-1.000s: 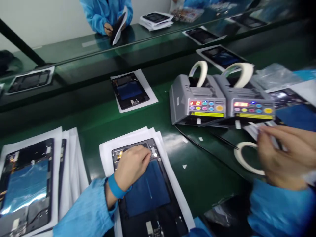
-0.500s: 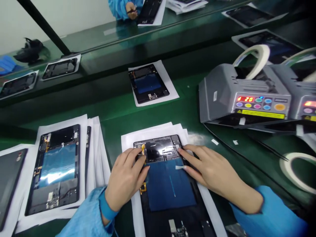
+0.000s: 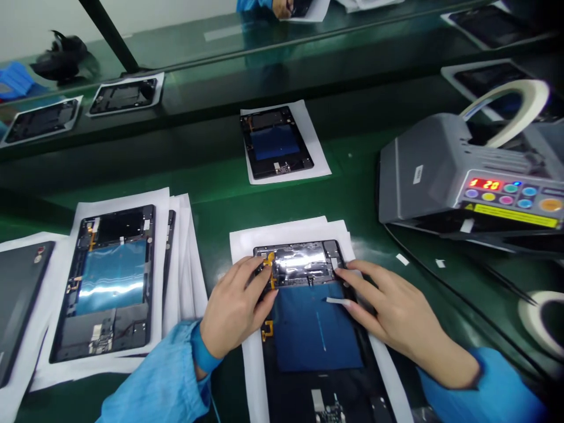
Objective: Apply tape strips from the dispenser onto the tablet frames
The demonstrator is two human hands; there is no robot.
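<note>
An opened tablet (image 3: 293, 395), its blue battery (image 3: 315, 335) showing, lies on sheets of white paper (image 3: 253, 376) before me. My left hand (image 3: 233, 302) rests on its upper left edge, fingers apart, the fingertips by an orange ribbon cable (image 3: 270, 261). Over the upper right edge is my right hand (image 3: 392, 299). Its index fingertip touches the tablet beside a small white piece (image 3: 333, 262). A short strip of white tape (image 3: 335, 301) is at the right thumb tip, above the battery; the thumb's far side is hidden.
At right stands a grey tape dispenser (image 3: 423, 170) with a tape roll (image 3: 520, 117) on top. Tweezers (image 3: 506, 282) lie by another roll (image 3: 529, 329). Stacked tablets (image 3: 127, 341) on paper are at left, one tablet (image 3: 304, 161) behind. A co-worker's hand (image 3: 282, 8) shows beyond.
The camera view has shifted, so the bench things appear farther right or higher. Both hands keep nearly the same places on the tablet, and the tape strip stays at my right thumb.
</note>
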